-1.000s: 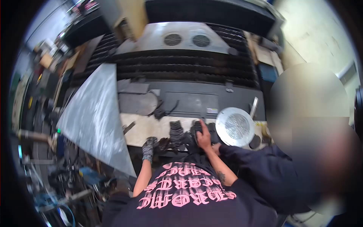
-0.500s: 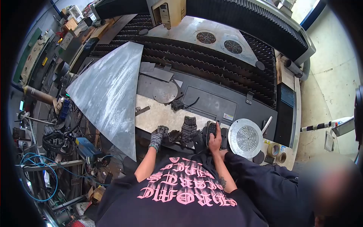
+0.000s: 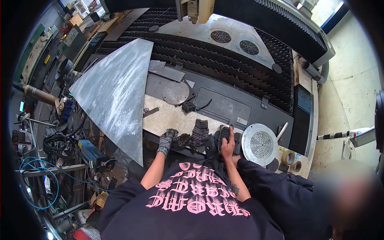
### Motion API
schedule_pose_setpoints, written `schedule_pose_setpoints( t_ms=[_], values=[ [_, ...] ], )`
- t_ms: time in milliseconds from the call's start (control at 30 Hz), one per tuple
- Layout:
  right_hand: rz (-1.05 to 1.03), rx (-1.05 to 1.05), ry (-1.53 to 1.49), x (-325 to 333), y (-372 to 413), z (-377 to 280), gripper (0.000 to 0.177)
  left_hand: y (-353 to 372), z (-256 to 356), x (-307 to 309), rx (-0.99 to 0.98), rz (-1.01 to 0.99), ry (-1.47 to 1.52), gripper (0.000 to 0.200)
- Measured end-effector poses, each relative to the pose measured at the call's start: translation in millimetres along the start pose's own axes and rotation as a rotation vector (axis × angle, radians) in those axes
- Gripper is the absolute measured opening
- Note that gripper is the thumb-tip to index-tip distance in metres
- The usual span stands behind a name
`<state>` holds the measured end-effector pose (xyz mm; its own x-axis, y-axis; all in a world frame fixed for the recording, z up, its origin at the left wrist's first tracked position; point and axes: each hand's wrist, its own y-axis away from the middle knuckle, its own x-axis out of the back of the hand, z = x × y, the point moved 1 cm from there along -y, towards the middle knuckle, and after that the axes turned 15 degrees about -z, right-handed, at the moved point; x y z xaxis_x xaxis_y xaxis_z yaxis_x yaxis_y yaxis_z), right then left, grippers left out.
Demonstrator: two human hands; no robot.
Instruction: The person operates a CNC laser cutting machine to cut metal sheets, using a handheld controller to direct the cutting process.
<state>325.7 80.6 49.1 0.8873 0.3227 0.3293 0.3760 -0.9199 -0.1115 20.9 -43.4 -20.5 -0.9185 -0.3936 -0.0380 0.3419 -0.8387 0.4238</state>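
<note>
My right hand (image 3: 228,147), bare, is wrapped round a black handheld remote control (image 3: 224,134) with buttons, the index finger stretched along its side. My left hand (image 3: 166,142) wears a grey knitted work glove. It rests at the front edge of a pale board (image 3: 160,120), fingers slightly bent but apart, holding nothing I can see. Between my hands lies a loose grey knitted glove (image 3: 200,133), with a dark crumpled item (image 3: 184,141) beside it. A round metal disc with a slotted grille (image 3: 259,145) lies right of the remote.
A large triangular metal sheet (image 3: 116,96) stands left of the board. Beyond is a cutting machine's slatted bed (image 3: 208,60) with a sheet (image 3: 180,30) and a cutting head (image 3: 195,14) above. A person in dark clothing (image 3: 276,180) is close on my right. Tape rolls (image 3: 288,158) lie nearby.
The cutting head and its gantry have moved to the right over the bed. My view has shifted slightly. Both hands keep about the same places, the right still holding the remote control.
</note>
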Motion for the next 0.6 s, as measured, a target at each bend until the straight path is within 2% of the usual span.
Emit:
schedule_pose_setpoints(
  t_ms=[67, 167, 267, 467, 600],
  values=[
    [-0.001, 0.002, -0.013, -0.2, -0.5, 0.0, 0.06, -3.7, -2.7, 2.4, -0.04, -0.022, -0.163, 0.037],
    [0.001, 0.008, -0.021, -1.2, 0.3, 3.2, 0.061, 8.1, 11.7, -1.4, 0.095, -0.026, -0.04, 0.038],
    [0.001, 0.01, -0.001, -0.9, 0.2, 2.7, 0.061, 7.3, 12.5, -3.6, 0.056, -0.021, 0.013, 0.037],
    [-0.002, 0.011, 0.03, 0.9, 0.5, -3.0, 0.062, 3.0, 6.7, -0.2, 0.018, -0.023, -0.09, 0.037],
    [0.004, 0.039, 0.041, 0.4, 0.4, -1.2, 0.062, 5.4, 10.8, 0.2, 0.097, -0.052, -0.086, 0.039]
  ],
)
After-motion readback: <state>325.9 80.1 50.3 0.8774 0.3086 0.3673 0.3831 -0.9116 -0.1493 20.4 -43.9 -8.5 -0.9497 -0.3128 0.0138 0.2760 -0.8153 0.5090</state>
